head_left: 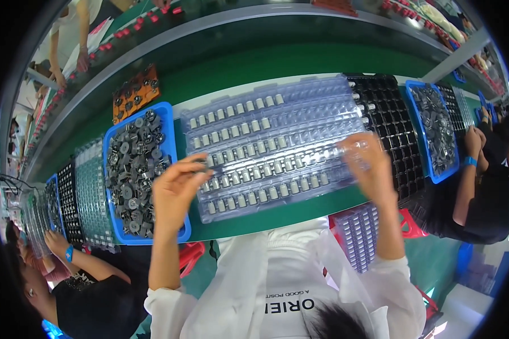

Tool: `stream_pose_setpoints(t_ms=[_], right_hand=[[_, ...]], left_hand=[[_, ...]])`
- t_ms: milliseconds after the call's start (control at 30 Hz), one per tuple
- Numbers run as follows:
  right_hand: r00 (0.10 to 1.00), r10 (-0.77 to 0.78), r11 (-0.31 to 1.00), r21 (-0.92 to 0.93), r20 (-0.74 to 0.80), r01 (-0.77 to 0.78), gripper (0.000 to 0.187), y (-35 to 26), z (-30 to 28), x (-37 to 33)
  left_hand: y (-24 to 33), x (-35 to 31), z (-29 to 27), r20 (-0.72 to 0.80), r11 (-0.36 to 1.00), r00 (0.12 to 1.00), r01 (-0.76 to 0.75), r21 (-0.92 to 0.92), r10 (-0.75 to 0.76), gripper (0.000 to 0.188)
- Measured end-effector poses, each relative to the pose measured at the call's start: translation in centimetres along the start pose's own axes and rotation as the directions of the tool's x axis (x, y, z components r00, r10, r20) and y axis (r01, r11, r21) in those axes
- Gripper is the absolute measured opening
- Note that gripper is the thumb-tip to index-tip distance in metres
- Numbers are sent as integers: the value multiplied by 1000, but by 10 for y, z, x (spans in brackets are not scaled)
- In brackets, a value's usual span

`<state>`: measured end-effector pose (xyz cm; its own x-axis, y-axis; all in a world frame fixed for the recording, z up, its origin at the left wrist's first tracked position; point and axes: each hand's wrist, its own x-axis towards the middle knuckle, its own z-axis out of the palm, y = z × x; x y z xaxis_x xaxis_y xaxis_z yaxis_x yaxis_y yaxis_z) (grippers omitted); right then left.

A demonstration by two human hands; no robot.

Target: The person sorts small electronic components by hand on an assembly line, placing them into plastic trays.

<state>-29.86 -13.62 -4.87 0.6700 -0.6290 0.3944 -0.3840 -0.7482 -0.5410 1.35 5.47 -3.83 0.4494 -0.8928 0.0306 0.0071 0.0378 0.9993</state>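
Note:
A clear plastic tray [300, 152] lies on the green bench in front of me. Rows of small silver cylinders, which look like little motors [262, 195], fill its left and middle pockets. At the tray's left edge is my left hand [177, 186], its thumb and fingertips apart beside the ends of two rows; I see nothing held between them. My right hand [372, 166] hovers over the right end of the tray, fingers bent and smeared by motion. Whether it holds anything does not show. The pockets beneath that hand are partly hidden.
A blue bin [184, 231] of dark round parts stands left of the tray. On the right is a black pocketed tray [398, 135], then another blue bin [434, 178]. An orange holder [151, 75] sits at the back left. Co-workers sit on both sides.

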Motion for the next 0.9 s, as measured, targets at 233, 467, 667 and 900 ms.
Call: stream_pose_setpoints(t_ms=[233, 467, 667, 900], right_hand=[[992, 14, 1000, -7, -129, -15, 29, -42, 67, 0], [978, 135, 953, 291, -161, -84, 20, -51, 70, 7], [951, 285, 655, 700, 121, -285, 24, -86, 45, 12], [972, 227, 690, 693, 64, -207, 25, -86, 44, 7]], left_hand=[[-17, -7, 63, 128, 998, 991, 15, 66, -23, 16], [-28, -9, 70, 155, 996, 988, -3, 87, -10, 19], [-18, -10, 77, 186, 988, 980, -91, 127, 66, 27], [-11, -15, 82, 177, 988, 979, -120, 94, 102, 48]])
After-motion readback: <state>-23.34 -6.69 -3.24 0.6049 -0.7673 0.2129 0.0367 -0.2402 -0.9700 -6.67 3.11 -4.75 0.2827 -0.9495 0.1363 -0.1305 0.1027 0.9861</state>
